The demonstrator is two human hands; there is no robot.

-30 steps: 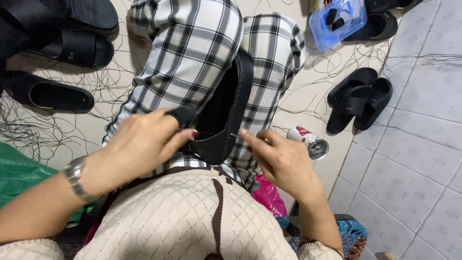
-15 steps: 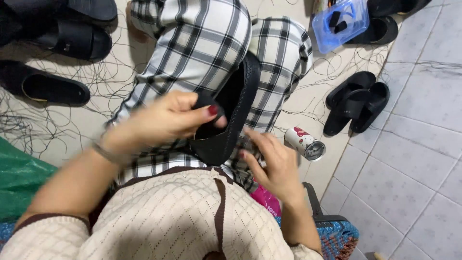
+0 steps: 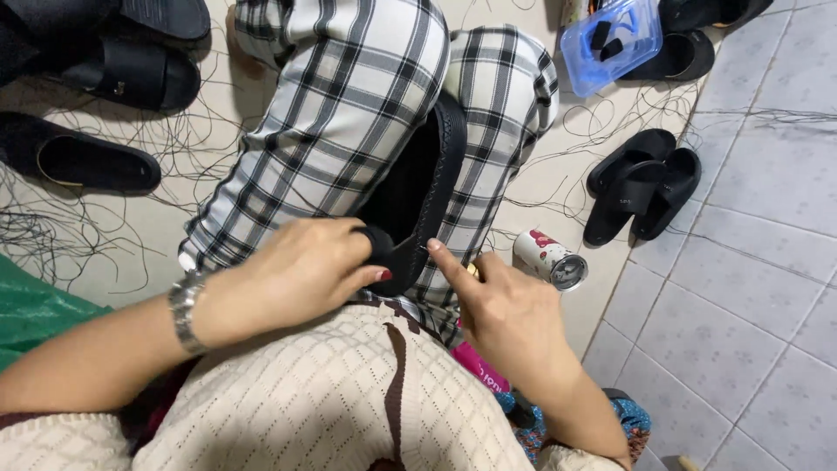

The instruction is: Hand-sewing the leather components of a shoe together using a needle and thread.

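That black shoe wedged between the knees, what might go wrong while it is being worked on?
The shoe is only pinched between the legs, so it may slip as the left hand grips its heel. The right hand has a fingertip at the edge, which could get pricked. Loose threads on the floor might tangle.

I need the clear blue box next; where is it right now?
The clear blue box lies at the top right of the head view, on the floor past the checked knees, beside a black sandal.
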